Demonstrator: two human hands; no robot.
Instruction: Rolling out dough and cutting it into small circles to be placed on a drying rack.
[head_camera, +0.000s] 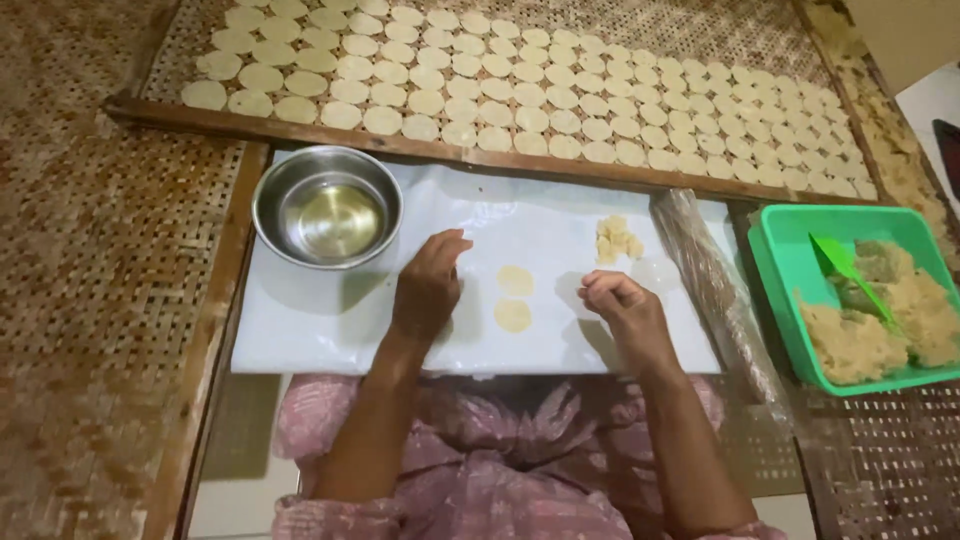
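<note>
At twelve o'clock, our woven bamboo drying tray (150, 105) runs off the frame's top edge, its rows of pale round dough discs (520, 90) cut short there. Our white plastic work sheet (300, 320) holds two flattened yellow dough discs (514, 298) at centre, between our hands. Our left hand (428, 285) rests flat, fingers spread, holding nothing. Our right hand (615, 305) curls narrow; whether it pinches dough we cannot tell. At ten o'clock sits a round steel bowl (327, 206) of clear liquid. At three o'clock, a green plastic tub (775, 265) of crumbly dough is clipped by the frame.
</note>
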